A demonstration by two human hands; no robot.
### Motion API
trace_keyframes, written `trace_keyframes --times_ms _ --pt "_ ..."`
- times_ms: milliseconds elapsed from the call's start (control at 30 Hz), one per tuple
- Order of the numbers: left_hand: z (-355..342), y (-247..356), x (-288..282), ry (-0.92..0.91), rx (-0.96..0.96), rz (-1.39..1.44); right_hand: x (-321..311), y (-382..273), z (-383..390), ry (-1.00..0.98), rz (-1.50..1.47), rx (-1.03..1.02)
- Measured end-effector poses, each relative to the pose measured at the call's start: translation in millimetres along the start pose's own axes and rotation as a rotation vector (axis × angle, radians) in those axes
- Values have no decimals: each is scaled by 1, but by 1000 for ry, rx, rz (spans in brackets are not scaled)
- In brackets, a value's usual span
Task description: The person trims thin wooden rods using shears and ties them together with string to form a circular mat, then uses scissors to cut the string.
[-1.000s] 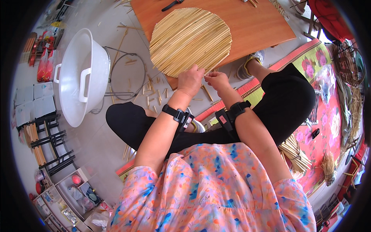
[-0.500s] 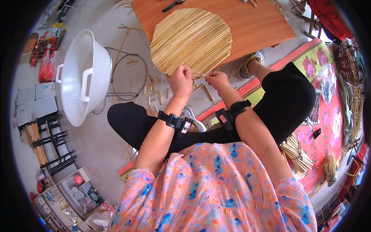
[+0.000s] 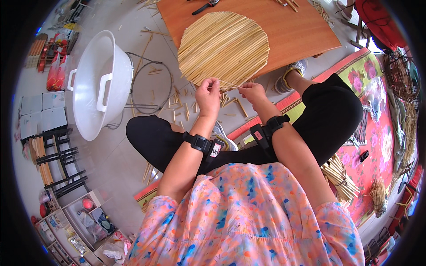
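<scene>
A round mat of straw-coloured stalks (image 3: 224,46) laid side by side rests on the wooden board (image 3: 297,37), its near edge reaching past the board's edge. Just at that near edge, a thin pale string (image 3: 229,83) stretches between my two hands. My left hand (image 3: 207,98) pinches one end between thumb and fingertips. To its right, my right hand (image 3: 254,92) is closed with the string at its fingertips. Both wrists carry black straps. How the string joins the mat is too fine to make out.
Cut stalk pieces (image 3: 179,99) litter the floor below the mat. A white two-handled tub (image 3: 94,84) and a wire ring stand (image 3: 153,86) are at left. Black-handled pliers or cutters (image 3: 204,7) lie on the board. A stalk bundle (image 3: 339,175) lies on the flowered mat (image 3: 377,137).
The fingers of my left hand have shifted and loosened slightly from a tighter fist. The string stays stretched between the hands, and the whole view has moved a little.
</scene>
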State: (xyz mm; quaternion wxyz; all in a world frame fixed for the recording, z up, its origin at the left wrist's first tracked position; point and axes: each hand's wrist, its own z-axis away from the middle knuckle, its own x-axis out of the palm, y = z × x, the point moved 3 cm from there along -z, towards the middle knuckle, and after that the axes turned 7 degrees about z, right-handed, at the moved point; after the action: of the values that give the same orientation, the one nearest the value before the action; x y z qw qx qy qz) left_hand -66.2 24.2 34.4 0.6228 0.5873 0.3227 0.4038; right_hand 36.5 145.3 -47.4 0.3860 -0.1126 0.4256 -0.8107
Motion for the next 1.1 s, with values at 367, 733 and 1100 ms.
trace_keyframes --times_ms 367,733,1100 --pt "4 9 18 -338 495 -804 1 8 -7 -1 -22 -18" --pt "-1 -8 43 -493 467 -1196 2 11 -11 33 57 -14" --pt "-9 -13 31 -305 413 -983 3 4 -4 13 11 -1"
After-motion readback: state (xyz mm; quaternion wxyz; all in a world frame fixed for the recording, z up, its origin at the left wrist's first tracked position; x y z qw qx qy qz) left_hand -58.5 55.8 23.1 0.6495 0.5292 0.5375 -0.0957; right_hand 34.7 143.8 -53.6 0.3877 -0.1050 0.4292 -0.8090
